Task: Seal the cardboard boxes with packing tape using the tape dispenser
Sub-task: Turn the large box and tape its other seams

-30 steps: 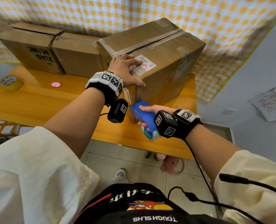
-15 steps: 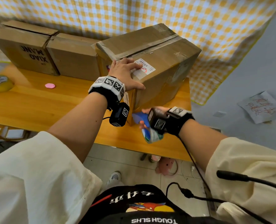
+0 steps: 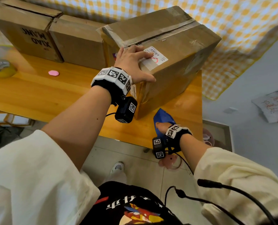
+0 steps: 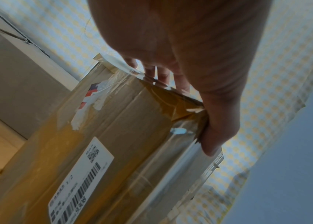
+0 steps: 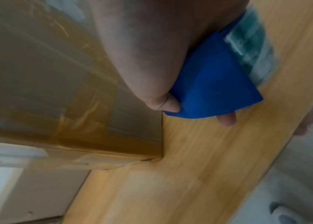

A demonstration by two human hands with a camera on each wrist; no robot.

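A large cardboard box (image 3: 175,51) stands on the right end of the wooden table (image 3: 45,95), old tape along its top seam. My left hand (image 3: 135,60) rests on its near top corner, fingers flat beside the white label and thumb down the side edge. The left wrist view shows the same hand (image 4: 190,60) over the taped box corner (image 4: 113,136). My right hand (image 3: 162,125) grips the blue tape dispenser (image 3: 163,116) low over the table, just right of the box's near bottom corner. Up close, thumb and fingers wrap the dispenser (image 5: 209,84) with its clear tape roll (image 5: 251,45).
Two more cardboard boxes (image 3: 29,30) (image 3: 79,41) stand at the back left against a yellow checked cloth (image 3: 232,30). A pink disc (image 3: 53,73) and a yellowish tape roll (image 3: 2,69) lie on the left. The table's front edge runs just behind my right wrist.
My right hand has carried the dispenser from the box's near face down and to the right, close to the tabletop. The left hand has stayed on the box corner.
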